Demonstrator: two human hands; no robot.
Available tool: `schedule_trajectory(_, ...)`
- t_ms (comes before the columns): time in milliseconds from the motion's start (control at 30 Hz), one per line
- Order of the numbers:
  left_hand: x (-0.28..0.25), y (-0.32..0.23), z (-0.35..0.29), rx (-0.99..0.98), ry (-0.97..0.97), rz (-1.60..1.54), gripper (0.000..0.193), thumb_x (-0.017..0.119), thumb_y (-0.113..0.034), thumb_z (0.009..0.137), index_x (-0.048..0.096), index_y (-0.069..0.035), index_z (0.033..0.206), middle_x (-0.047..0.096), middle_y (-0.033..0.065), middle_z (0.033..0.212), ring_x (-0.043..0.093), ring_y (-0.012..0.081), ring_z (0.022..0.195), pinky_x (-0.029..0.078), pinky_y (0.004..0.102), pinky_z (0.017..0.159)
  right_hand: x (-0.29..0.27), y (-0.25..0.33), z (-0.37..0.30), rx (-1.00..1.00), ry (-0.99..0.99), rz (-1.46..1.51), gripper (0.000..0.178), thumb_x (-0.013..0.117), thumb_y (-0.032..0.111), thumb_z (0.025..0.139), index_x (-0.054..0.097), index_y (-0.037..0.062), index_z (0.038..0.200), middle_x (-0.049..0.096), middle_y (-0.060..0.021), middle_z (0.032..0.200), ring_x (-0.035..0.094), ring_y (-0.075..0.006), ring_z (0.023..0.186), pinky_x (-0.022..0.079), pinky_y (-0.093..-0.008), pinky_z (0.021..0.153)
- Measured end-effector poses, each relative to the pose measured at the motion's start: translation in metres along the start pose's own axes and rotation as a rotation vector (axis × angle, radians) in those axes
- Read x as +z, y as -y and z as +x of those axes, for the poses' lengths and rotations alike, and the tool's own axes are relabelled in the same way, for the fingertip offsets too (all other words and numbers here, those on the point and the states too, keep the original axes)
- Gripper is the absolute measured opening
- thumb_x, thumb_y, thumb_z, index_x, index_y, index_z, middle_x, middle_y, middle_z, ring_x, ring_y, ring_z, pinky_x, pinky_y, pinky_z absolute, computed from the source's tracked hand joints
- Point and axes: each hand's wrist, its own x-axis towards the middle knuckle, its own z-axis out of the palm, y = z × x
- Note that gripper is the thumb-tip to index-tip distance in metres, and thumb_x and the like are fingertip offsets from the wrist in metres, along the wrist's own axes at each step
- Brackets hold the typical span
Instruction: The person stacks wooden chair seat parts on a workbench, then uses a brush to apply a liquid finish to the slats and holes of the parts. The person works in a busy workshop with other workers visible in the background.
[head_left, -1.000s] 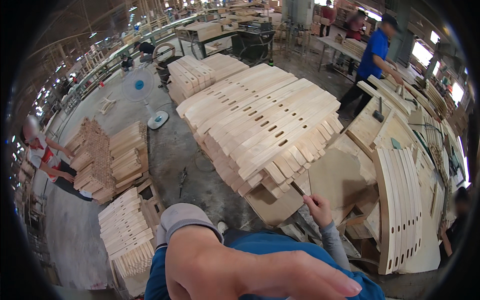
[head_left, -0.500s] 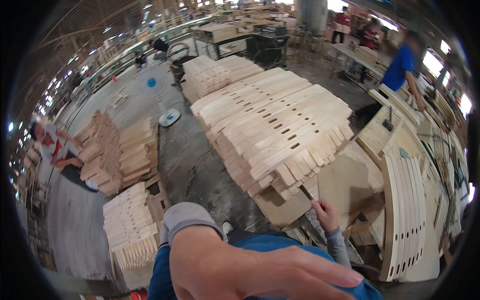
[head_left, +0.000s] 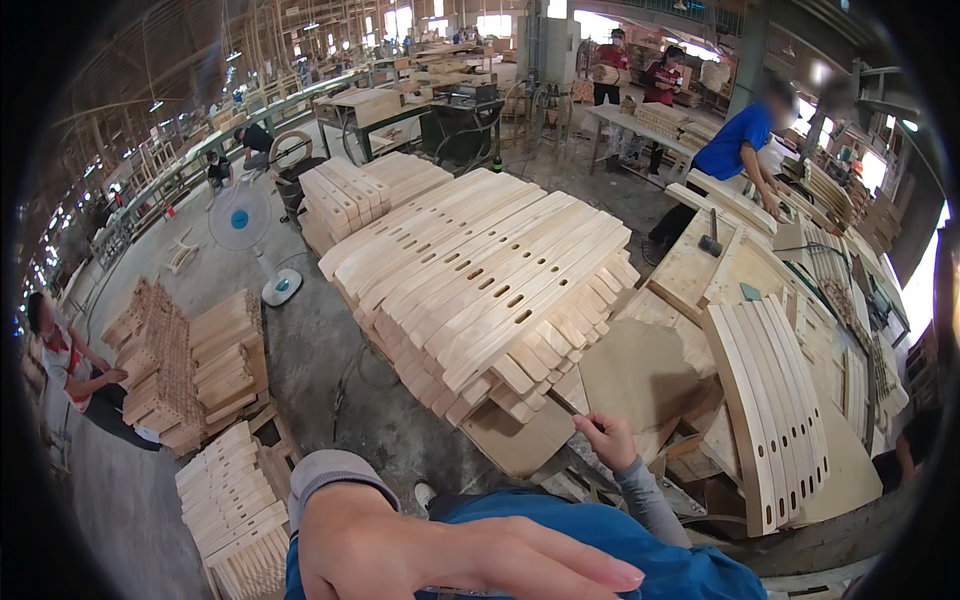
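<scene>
Close to the camera at the bottom, my left hand [head_left: 430,562] reaches across my blue clothing with its fingers stretched out. No object shows in it. My right hand [head_left: 606,441], in a grey sleeve, is closed on a thin dark stick-like piece [head_left: 563,402]. That piece runs up toward the lower corner of a big stack of pale wooden slats [head_left: 470,265]. The slats are slightly curved, with oval slots in rows. Below the stack's near corner lies a sheet of brown cardboard [head_left: 515,440], left of my right hand.
Several curved slotted slats [head_left: 765,420] stand on the right beside a wooden workbench [head_left: 690,250] with a hammer [head_left: 710,240]. Smaller wood stacks [head_left: 232,500] are at the left. A fan [head_left: 282,287] stands on the floor. A person in blue [head_left: 735,150] bends over the bench; others work around.
The view has turned, so the stacks and bench now sit further left. Both hands keep much the same pose. The person in blue leans further over the bench.
</scene>
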Motion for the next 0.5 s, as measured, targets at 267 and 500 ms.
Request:
schedule_trajectory(267, -0.015, -0.027, 0.008, -0.267, 0.104, -0.018, 0.043, 0.035, 0.009, 0.072, 0.068, -0.015, 0.085, 0.044, 0.026, 0.119, 0.038, 0.0422, 0.112, 0.034, 0.0455, 0.095, 0.003, 0.002, 0.001, -0.054, -0.025, -0.024, 0.024, 0.06, 0.019, 0.082, 0.061, -0.0023, 0.072, 0.047, 0.0021, 0.053, 0.04, -0.0043, 0.051, 0.033, -0.0219, 0.045)
schedule_trajectory(500, -0.007, -0.028, 0.0, -0.232, 0.032, -0.054, 0.033, 0.044, 0.005, 0.077, 0.069, -0.016, 0.082, 0.044, 0.0223, 0.121, 0.035, 0.0418, 0.116, 0.033, 0.0475, 0.094, 0.005, 0.0, 0.002, -0.081, 0.004, -0.043, 0.024, 0.06, 0.02, 0.082, 0.061, -0.0018, 0.073, 0.055, -0.0012, 0.057, 0.045, -0.0049, 0.054, 0.037, -0.0216, 0.049)
